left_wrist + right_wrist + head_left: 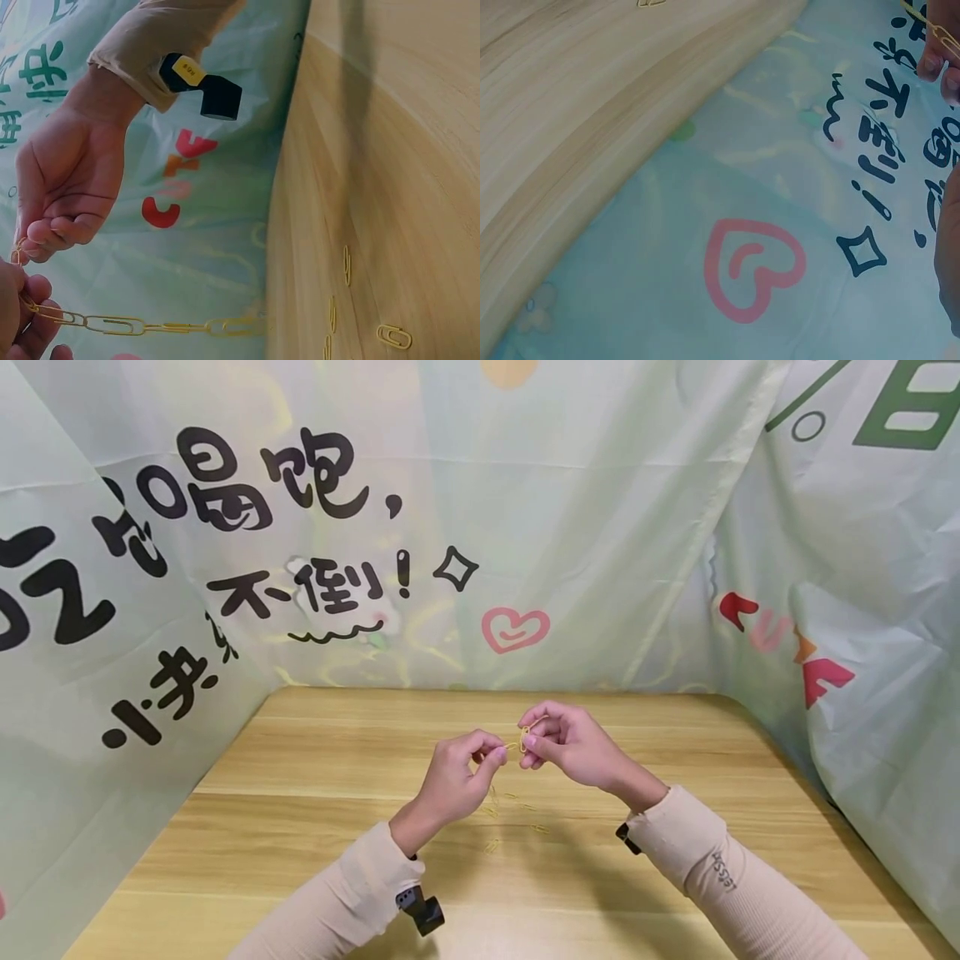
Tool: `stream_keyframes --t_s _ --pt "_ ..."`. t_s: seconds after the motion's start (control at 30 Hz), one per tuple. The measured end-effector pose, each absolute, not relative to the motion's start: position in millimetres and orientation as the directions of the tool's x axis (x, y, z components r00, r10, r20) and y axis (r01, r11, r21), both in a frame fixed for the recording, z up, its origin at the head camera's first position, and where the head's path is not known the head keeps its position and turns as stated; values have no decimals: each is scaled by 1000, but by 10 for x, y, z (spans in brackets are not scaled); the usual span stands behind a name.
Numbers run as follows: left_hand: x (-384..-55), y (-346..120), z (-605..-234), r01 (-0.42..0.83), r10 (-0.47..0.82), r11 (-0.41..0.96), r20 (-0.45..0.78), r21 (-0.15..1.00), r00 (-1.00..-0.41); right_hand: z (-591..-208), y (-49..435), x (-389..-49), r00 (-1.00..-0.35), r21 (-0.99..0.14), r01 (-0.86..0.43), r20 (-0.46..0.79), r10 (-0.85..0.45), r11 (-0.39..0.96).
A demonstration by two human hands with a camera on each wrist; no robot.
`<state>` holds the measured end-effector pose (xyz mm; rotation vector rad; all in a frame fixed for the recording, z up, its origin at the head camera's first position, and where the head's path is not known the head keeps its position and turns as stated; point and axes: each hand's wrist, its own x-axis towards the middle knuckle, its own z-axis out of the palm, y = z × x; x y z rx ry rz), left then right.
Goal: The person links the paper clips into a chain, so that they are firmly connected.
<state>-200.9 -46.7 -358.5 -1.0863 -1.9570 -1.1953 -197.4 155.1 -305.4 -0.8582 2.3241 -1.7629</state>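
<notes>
Both hands meet above the table, fingertips nearly touching. My left hand (pixel 457 772) pinches the end of a chain of linked yellow paper clips (pixel 114 325), which hangs from its fingers toward the tabletop. Thumb and fingers of my right hand (pixel 573 747) grip a yellow paper clip (pixel 524 739) close beside the left fingertips. In the left wrist view the right hand (pixel 75 161) holds its clip against the left fingers, which partly hide it. The right wrist view catches the chain (pixel 943 36) only at its top right corner.
Several loose yellow paper clips lie on the wooden table (pixel 315 827) beneath the hands, among them one paper clip (pixel 394 336) lying flat. Printed cloth (pixel 585 543) hangs round the table's back and sides. Each wrist wears a small black camera (pixel 422 910).
</notes>
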Motion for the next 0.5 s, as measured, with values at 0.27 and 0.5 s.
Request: stream_keyframes --t_s 0.27,0.5 --pt "-2024 -463 -3593 884 328 266 826 384 -458 -3082 1541 -1990 -822 -913 -379 258 -507 151" --pt "-2032 -465 -3613 890 323 262 835 374 -446 -3100 1528 -1993 -827 -916 -372 252 -503 153"
